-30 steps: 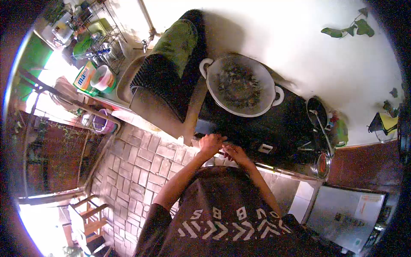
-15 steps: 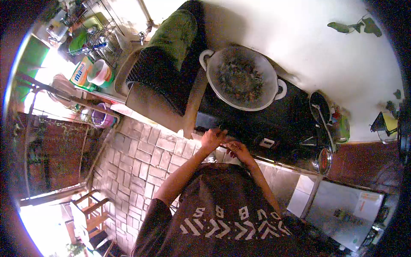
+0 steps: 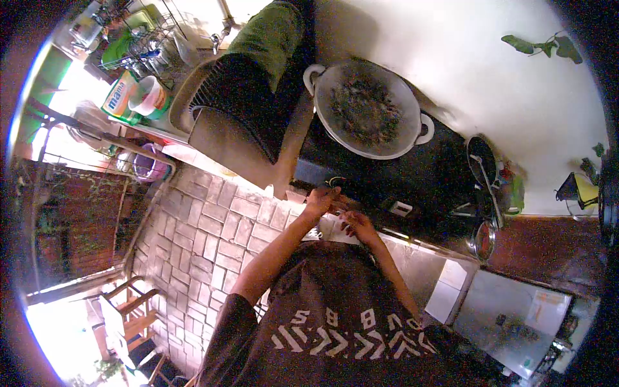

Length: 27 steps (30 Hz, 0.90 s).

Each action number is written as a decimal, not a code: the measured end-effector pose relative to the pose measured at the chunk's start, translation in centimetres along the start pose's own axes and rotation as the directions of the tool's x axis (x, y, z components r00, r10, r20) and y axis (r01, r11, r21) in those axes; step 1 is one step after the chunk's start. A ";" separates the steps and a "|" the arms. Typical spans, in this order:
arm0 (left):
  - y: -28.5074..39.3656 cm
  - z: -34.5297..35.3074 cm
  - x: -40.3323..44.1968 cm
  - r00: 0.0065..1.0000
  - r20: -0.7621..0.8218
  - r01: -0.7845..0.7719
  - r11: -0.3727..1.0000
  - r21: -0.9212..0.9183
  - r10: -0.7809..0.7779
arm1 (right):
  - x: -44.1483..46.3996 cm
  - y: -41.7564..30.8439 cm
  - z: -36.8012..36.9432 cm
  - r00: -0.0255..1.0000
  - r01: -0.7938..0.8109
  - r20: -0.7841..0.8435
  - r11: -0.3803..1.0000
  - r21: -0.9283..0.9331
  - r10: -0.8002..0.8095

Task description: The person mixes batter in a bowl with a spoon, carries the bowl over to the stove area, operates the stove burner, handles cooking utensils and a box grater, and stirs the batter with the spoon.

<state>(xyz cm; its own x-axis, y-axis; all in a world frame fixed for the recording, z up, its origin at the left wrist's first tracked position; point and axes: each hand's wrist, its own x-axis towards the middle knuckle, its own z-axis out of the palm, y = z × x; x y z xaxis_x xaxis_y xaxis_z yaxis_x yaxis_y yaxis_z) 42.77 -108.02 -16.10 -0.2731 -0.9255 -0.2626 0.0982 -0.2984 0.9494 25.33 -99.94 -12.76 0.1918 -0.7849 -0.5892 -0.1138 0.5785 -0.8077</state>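
Right hand (image 3: 358, 228) sits a bit farther from the left hand (image 3: 320, 202) than a second ago; whole view shifts too. I get both at the near edge of the black stove (image 3: 433, 169), left one just ahead, fingers curled beside a thin pale loop (image 3: 336, 182). Can't tell if either grips anything; fingers too dark. Wok (image 3: 407, 115) stands on the far side, dark bits inside. Pan (image 3: 478, 149) far right, brown counter (image 3: 227, 146) left.
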 end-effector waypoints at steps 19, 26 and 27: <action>11.9 2.3 0.8 0.966 0.190 -0.201 -0.043 0.979 -0.177 | 0.4 1.5 0.4 0.991 0.125 -0.031 0.982 -0.141 -0.131; 10.6 1.6 -0.5 0.991 0.118 -0.114 0.067 0.991 -0.061 | -1.5 -1.1 -0.3 0.992 0.113 -0.052 0.994 -0.010 -0.114; 10.2 1.5 -0.8 0.994 0.105 -0.104 0.078 0.992 -0.017 | -1.6 -0.9 -0.5 0.993 0.105 -0.059 0.994 0.000 -0.105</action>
<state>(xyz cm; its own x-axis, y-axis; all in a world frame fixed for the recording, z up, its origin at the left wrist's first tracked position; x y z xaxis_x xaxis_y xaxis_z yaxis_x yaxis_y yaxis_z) 42.54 -110.02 -5.92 -0.3741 -0.8904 -0.2595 -0.9129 0.3042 0.2721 24.63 -99.33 -11.10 0.1446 -0.8529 -0.5016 -0.0930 0.4930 -0.8651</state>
